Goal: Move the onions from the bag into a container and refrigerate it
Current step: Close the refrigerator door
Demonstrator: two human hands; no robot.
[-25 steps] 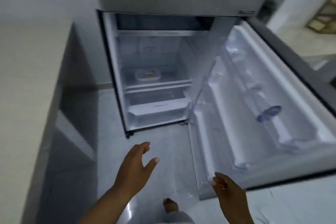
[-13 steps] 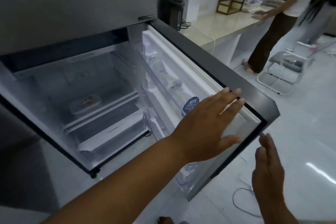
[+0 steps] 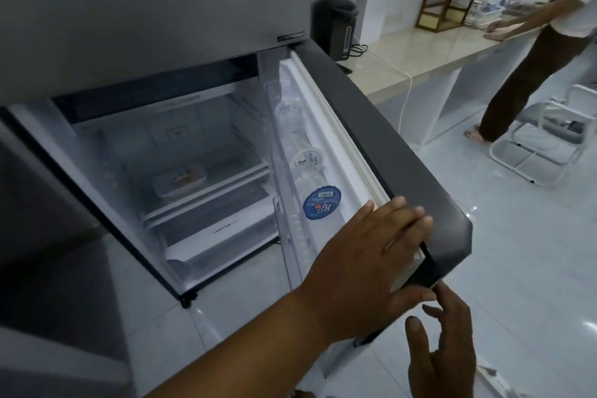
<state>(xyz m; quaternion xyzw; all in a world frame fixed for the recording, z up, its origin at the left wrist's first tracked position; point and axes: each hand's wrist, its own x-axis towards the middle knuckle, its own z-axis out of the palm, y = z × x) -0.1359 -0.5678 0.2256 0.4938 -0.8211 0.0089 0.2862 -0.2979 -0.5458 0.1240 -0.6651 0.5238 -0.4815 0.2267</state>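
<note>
The fridge's lower compartment stands open, and a clear lidded container (image 3: 179, 182) with brownish contents sits on its glass shelf. No bag is in sight. The dark fridge door (image 3: 403, 145) is swung partway out to the right. My left hand (image 3: 365, 271) lies flat against the door's free edge, fingers stretched out over the white seal, holding nothing. Just below the door's lower corner is my right hand (image 3: 442, 349), empty with its fingers spread and apart from the door.
Water bottles, one with a blue cap (image 3: 322, 202), fill the door rack. A crisper drawer (image 3: 219, 236) sits under the shelf. Right of the fridge are a black kettle (image 3: 336, 26) on a counter (image 3: 420, 52), a standing person (image 3: 529, 68) and a white folding chair (image 3: 542, 145).
My view has swung right and closer. My left hand rose from near the floor onto the door's edge, and the door has turned partway toward the fridge. My right hand stays low beside it.
</note>
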